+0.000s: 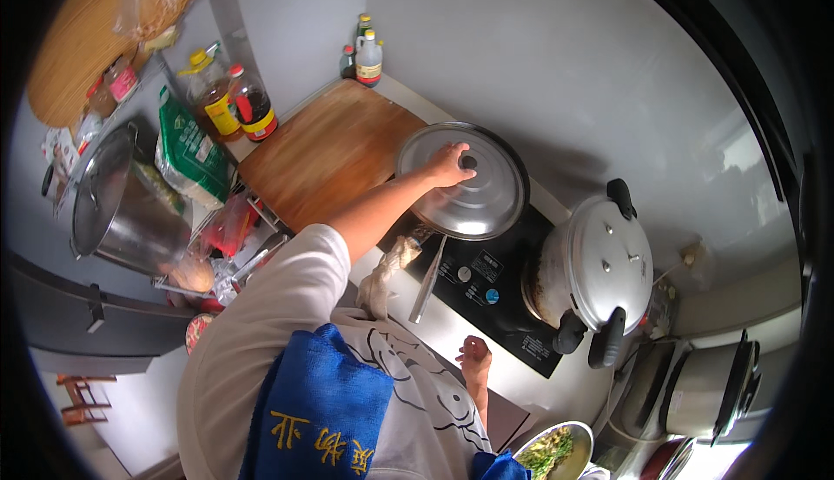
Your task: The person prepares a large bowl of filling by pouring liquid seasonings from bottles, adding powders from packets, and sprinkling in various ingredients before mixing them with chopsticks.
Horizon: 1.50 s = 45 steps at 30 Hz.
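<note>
My left hand [447, 166] reaches across to a round metal lid [495, 206], its thumb and fingers around the dark knob [468, 163]. The lid covers a pan whose body is mostly hidden. From under the lid's near edge a metal utensil handle [427, 288] sticks out towards me. Beside it, a pale cloth [384, 278] is wrapped around what looks like the pan's handle. Below the black cooktop [482, 278], near the counter's front edge, my right hand [475, 355] is loosely curled, with nothing visible in it.
An aluminium pressure cooker [606, 271] occupies the cooktop's right side. A wooden cutting board [332, 148] lies left of the lid. Sauce bottles [369, 60] stand in the corner, larger bottles [251, 108] and a steel stockpot [140, 213] further left. A bowl of chopped food [583, 437] is at lower right.
</note>
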Motion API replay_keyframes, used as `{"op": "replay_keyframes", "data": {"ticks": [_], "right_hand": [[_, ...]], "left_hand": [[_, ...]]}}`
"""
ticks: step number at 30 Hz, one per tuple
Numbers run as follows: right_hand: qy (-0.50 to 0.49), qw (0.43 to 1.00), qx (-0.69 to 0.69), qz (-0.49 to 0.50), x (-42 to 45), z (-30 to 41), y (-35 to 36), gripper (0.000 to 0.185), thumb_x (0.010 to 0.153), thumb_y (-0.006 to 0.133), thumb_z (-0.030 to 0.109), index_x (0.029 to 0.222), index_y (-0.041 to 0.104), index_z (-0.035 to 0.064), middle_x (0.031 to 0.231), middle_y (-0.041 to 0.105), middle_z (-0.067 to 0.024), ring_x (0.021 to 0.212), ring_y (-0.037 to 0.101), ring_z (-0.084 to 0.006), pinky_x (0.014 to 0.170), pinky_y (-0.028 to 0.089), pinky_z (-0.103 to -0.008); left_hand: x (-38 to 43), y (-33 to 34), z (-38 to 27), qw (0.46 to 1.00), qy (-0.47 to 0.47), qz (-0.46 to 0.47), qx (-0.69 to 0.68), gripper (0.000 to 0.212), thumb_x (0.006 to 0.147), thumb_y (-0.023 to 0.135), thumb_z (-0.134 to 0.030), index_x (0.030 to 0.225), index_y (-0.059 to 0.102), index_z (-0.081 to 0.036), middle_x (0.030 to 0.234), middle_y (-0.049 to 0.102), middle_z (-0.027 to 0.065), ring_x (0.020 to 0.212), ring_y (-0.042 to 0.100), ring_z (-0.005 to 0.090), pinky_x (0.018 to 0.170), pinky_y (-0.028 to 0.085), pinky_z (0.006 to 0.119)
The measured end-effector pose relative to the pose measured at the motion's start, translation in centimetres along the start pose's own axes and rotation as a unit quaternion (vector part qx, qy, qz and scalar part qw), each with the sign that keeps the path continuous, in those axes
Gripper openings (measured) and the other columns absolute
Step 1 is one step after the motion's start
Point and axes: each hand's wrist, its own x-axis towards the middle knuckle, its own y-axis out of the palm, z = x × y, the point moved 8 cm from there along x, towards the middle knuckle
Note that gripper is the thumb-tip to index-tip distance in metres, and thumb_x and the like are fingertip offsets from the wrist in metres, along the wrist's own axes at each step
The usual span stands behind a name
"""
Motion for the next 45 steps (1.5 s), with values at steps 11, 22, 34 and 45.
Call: {"op": "replay_keyframes", "data": {"ticks": [11,22,34,45], "right_hand": [[-0.152,0.983,-0.100,-0.015,2.0,8.1,2.3,0.010,0.076,0.047,0.005,0.080,0.054,-0.0016,0.057,0.049,-0.0050,0.049,0.050,-0.0103,0.041,0.041,-0.0220],[-0.285,0.953,-0.078,0.075,2.3,30.0,16.5,0.013,0.080,0.046,0.005,0.084,0.053,-0.0049,0.059,0.045,0.0022,0.051,0.038,-0.0036,0.046,0.032,-0.0158],[-0.373,0.814,-0.314,0.315,5.6,36.4,38.1,0.019,0.075,0.048,0.013,0.064,0.044,-0.0017,0.050,0.042,-0.0148,0.041,0.043,-0.0161,0.041,0.035,-0.0292],[-0.450,0.831,-0.319,0.078,33.1,39.5,49.9,0.042,0.066,0.055,0.022,0.100,0.046,-0.0006,0.092,0.051,-0.0221,0.086,0.050,-0.0329,0.075,0.039,-0.0385]], "left_hand": [[-20.7,-13.3,17.6,0.986,-0.159,-0.053,0.016,0.033,0.068,0.061,-0.026,0.086,0.050,-0.001,0.077,0.054,0.0119,0.072,0.053,0.0217,0.062,0.043,0.031],[-26.5,-23.0,28.2,0.948,-0.224,-0.209,0.087,0.030,0.064,0.058,-0.026,0.082,0.051,-0.003,0.072,0.051,0.0133,0.075,0.051,0.0294,0.063,0.041,0.038],[-17.2,-24.8,31.5,0.927,-0.159,-0.270,0.209,0.016,0.071,0.049,-0.020,0.071,0.044,-0.005,0.071,0.047,0.0117,0.070,0.048,0.0287,0.061,0.041,0.039],[-16.9,-24.8,32.2,0.925,-0.180,-0.268,0.199,0.017,0.069,0.051,-0.019,0.069,0.044,-0.004,0.070,0.046,0.0111,0.068,0.048,0.0282,0.057,0.041,0.037]]}}
